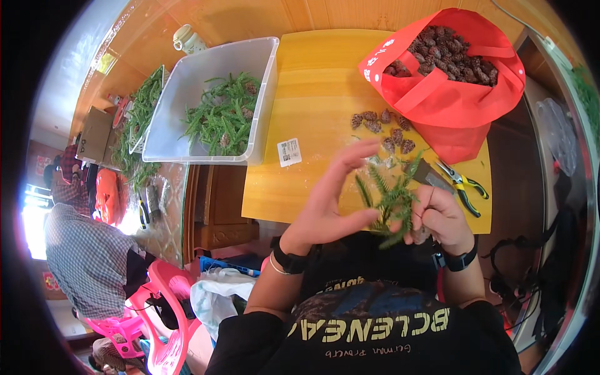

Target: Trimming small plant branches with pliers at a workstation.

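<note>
My right hand (444, 219) pinches the lower end of an artificial green pine sprig (395, 199) in front of my chest. A small brownish piece, perhaps a pine cone, shows under those fingers, partly hidden. Just left of the sprig, my left hand (331, 203) is open, its thumb and fingers spread apart and the thumb tip close to the needles. Several brown pine cones (397, 134) lie loose on the yellow table (312, 81) beyond my hands. Beside my right hand lie pliers (464, 186) with yellow and black handles and a flat grey piece (431, 177).
A red fabric bag (453, 106) full of pine cones stands at the back right. Back left is a clear plastic bin (259, 125) holding green sprigs. A white label (289, 152) lies on the table. Further left are a side table with more greenery (147, 100) and a pink chair (169, 312).
</note>
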A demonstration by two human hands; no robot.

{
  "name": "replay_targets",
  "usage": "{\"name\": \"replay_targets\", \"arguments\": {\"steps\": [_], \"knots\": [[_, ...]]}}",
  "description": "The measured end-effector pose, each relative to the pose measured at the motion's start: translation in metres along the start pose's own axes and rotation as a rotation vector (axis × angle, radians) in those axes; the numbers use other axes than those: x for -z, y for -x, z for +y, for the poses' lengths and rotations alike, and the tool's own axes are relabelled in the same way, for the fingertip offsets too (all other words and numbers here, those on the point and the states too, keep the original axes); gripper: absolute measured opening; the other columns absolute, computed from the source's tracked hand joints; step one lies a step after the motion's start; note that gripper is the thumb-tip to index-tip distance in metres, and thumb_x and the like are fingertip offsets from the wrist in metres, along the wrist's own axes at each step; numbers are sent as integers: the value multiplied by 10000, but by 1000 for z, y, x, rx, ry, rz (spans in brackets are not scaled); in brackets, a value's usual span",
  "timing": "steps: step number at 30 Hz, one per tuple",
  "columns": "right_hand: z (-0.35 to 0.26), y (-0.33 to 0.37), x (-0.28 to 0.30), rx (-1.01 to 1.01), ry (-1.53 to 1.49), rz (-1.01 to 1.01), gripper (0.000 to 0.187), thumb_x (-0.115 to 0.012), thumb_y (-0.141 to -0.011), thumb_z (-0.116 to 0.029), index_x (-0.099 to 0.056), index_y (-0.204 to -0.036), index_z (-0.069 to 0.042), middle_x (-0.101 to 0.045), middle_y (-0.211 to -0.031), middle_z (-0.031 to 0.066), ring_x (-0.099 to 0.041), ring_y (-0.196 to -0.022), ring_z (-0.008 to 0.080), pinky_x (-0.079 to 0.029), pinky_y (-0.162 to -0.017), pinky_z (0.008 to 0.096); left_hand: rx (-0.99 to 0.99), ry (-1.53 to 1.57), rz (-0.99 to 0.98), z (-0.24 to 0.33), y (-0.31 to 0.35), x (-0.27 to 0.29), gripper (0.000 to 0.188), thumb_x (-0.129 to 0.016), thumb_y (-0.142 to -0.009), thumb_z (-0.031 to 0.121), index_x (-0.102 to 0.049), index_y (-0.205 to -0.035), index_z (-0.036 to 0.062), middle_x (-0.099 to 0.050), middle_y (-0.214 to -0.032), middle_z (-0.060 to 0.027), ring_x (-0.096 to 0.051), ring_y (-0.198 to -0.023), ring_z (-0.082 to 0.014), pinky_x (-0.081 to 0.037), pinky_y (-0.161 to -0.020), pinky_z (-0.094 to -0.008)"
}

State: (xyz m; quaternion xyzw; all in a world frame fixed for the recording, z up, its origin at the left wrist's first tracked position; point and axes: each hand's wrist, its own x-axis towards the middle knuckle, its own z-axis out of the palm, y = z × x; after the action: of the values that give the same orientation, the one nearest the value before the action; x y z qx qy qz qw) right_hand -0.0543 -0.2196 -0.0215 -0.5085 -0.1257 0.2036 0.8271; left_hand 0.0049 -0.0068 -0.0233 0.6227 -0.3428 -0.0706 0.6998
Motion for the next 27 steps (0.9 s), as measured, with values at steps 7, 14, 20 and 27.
{"name": "replay_targets", "arguments": {"steps": [7,14,20,27], "knots": [[11,0,17,-30,-187,-174,227,-497,-915,-218,-497,-831,-8,-549,-735,71,-560,-596,136,-438,-531,209,320,314,-232,1,-1,-8,570,-542,-739,-31,-438,-1298,10,-523,-1137,-74,-505,-1035,-151,-384,-908,-290],[17,-3,19,49,-109,-64,359,-548,-891,-331,-480,-694,-40,-534,-592,153,-481,-431,175,-334,-386,242,293,244,-212,3,-3,-15,487,-501,-750,-52,-525,-1229,35,-479,-909,-15,-487,-889,-110,-392,-822,-258],[20,-1,31,-21,-167,-121,243,-486,-931,-234,-506,-818,-19,-514,-717,32,-537,-597,123,-397,-547,207,425,320,-183,6,-3,-19,312,-526,-804,-30,-559,-1109,28,-475,-962,-22,-489,-892,-104,-396,-749,-234],[24,-7,38,-14,-77,-127,291,-498,-919,-280,-521,-848,2,-536,-702,80,-535,-617,154,-384,-525,229,477,393,-108,-3,-1,-19,233,-550,-801,-30,-531,-1024,33,-478,-967,-23,-512,-820,-87,-429,-691,-224]]}}
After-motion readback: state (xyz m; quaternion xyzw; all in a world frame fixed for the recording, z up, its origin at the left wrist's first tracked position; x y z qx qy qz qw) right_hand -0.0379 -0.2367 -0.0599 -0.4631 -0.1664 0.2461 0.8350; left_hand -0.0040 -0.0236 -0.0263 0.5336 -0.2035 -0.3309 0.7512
